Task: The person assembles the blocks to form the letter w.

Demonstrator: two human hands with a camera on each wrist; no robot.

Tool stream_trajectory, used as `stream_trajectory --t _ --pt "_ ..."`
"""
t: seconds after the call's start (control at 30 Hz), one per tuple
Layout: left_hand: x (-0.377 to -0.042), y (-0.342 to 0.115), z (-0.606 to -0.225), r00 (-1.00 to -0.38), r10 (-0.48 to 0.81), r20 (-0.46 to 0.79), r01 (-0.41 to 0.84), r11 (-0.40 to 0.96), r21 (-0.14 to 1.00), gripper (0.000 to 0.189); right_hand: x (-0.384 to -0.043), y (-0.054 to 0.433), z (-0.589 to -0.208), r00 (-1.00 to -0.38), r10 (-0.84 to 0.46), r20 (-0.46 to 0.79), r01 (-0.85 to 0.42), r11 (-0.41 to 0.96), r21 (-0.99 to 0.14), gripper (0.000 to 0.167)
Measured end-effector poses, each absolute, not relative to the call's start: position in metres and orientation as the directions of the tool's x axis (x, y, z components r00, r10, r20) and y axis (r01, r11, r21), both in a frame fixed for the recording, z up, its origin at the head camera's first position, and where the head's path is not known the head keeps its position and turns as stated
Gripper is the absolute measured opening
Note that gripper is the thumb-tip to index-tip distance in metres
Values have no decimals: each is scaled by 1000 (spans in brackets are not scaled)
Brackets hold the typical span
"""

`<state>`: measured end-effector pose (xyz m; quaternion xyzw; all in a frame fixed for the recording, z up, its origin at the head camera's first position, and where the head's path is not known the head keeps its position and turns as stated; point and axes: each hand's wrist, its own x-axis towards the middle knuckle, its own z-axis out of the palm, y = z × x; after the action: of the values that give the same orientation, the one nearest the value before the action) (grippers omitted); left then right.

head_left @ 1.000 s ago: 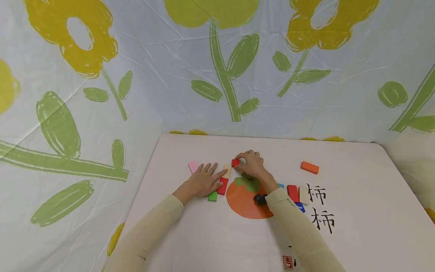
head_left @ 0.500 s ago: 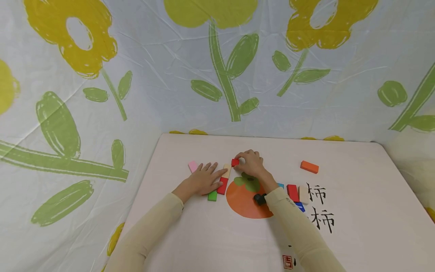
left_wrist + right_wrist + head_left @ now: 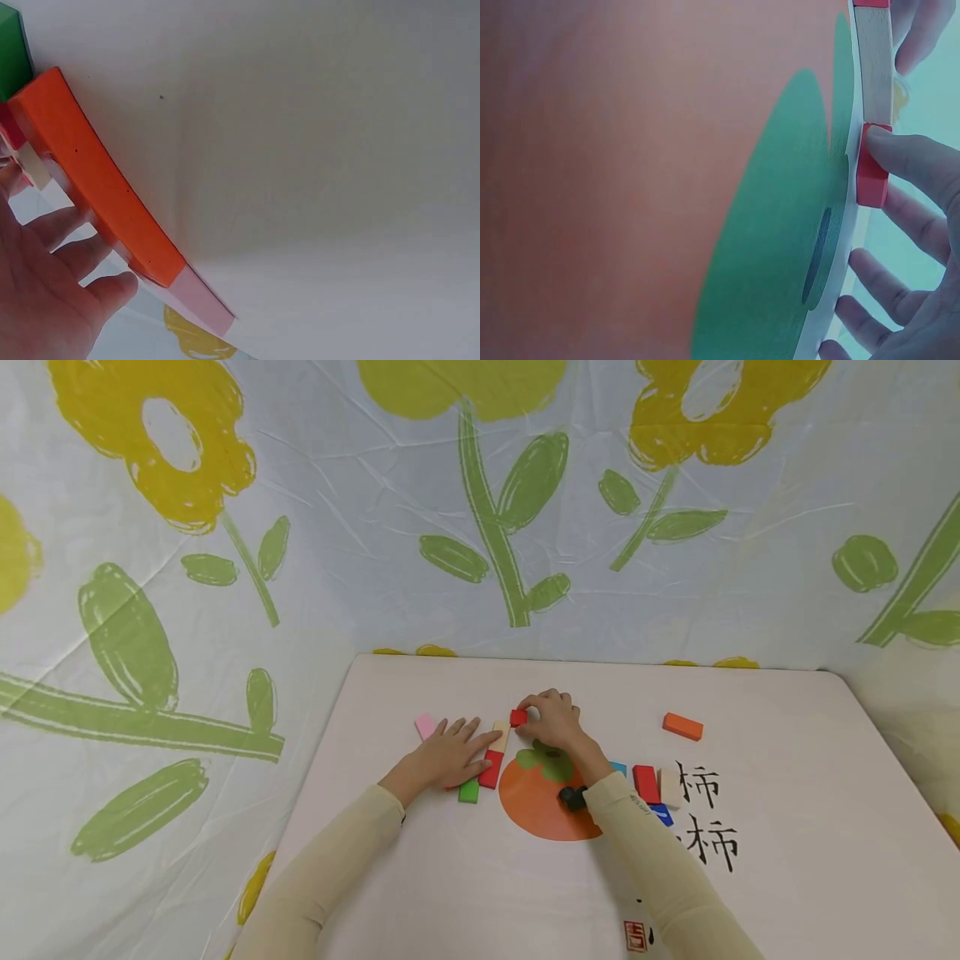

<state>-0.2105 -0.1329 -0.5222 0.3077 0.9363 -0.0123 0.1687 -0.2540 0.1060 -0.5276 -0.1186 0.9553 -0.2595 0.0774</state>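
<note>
My right hand (image 3: 553, 720) pinches a small red block (image 3: 518, 718) between thumb and index finger, low at the table. In the right wrist view, the thumb lies on this red block (image 3: 873, 169), which meets the end of a pale wooden block (image 3: 874, 67). My left hand (image 3: 448, 755) rests with spread fingers over a group of blocks. Around it show a pink block (image 3: 425, 727), a green block (image 3: 468, 791) and another red block (image 3: 491, 769). The left wrist view has a long orange block (image 3: 105, 180) between the green and pink ones, fingers along its far side.
The table (image 3: 450, 893) bears a printed orange persimmon (image 3: 543, 806) and black characters. A black object (image 3: 573, 799) lies by the right sleeve. Further right are a red block (image 3: 646, 784), a pale block (image 3: 669, 787), a blue block (image 3: 661, 814) and an orange block (image 3: 682, 727).
Both hands stay almost where they were, the right still pinching the red block. A thin reddish edge now shows beside the left palm.
</note>
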Motion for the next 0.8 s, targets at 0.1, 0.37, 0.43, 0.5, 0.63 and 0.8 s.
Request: stream_trajectory --t 0.1,0.37,0.43,0.5,0.63,0.8 --pt "-211 -131 -523 -751 579 -318 586 806 83 64 -253 109 -528 -961 -263 -83 -185 838 -512 39" --pt "-215 -128 -522 -759 602 -247 592 797 124 62 -247 118 -521 -960 -266 -89 -179 827 -533 41" --pt "-218 -127 -519 -769 604 -210 591 796 129 60 -243 122 -515 -961 -266 -82 -178 814 -554 42" --pt "-222 -124 -516 -776 604 -181 589 797 136 59 -239 127 -509 -962 -267 -61 -186 800 -570 42" --pt "-230 -119 -512 -784 593 -182 571 805 163 58 -227 140 -496 -962 -271 -19 -204 769 -605 42" --pt "-239 -116 -515 -780 580 -234 546 814 200 59 -210 159 -485 -951 -306 40 -259 720 -644 43"
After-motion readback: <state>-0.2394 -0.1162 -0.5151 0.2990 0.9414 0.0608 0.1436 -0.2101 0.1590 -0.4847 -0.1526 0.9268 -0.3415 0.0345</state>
